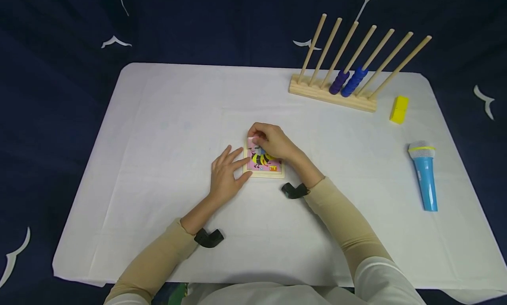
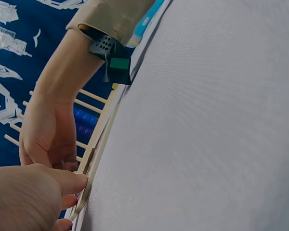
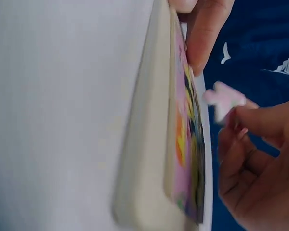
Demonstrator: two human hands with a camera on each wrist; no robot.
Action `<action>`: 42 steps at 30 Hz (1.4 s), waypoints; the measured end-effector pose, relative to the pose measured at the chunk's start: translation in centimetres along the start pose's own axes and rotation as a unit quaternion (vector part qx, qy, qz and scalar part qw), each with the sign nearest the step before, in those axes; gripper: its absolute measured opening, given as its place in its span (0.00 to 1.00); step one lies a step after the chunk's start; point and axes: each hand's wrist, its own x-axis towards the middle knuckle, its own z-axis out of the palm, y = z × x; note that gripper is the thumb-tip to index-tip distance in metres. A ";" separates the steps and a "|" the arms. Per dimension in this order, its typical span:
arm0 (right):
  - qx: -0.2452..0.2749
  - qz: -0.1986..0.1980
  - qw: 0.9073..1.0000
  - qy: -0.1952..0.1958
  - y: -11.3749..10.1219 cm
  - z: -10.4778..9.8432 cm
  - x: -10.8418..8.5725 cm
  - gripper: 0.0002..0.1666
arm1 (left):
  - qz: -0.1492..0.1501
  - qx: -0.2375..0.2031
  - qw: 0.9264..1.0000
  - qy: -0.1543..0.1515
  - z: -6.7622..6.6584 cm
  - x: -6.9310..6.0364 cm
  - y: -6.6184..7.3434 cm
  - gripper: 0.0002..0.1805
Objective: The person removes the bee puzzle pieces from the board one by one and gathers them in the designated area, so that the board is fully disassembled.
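Observation:
A small wooden jigsaw board (image 1: 264,174) with a pink bee picture lies flat in the middle of the table. My left hand (image 1: 226,175) touches its left edge, thumb and fingers spread and fairly straight. Over the top of the board, my right hand (image 1: 275,142) pinches a pink jigsaw piece (image 3: 225,100) between thumb and fingers. In the right wrist view, that piece is tilted and held just off the board's face. Part of the bee picture is hidden under the right hand in the head view.
At the back right stands a wooden peg rack (image 1: 332,96) with purple and blue beads on two rods. A yellow block (image 1: 399,109) and a blue toy microphone (image 1: 426,177) lie on the right side of the white table (image 1: 158,120).

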 end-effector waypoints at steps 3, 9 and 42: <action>0.014 0.005 1.000 0.003 -0.5 -1.0 -0.2 0.05 | -0.006 0.001 1.000 -0.002 0.0 0.0 -0.1 0.21; 0.015 0.021 0.999 0.036 -0.1 -4.5 -1.0 0.07 | -0.021 0.003 1.000 -0.007 -0.1 -0.2 -0.3 0.21; -0.088 0.189 0.974 0.088 8.1 -10.3 -5.4 0.13 | -0.018 -0.015 1.000 -0.012 -0.1 0.0 0.3 0.20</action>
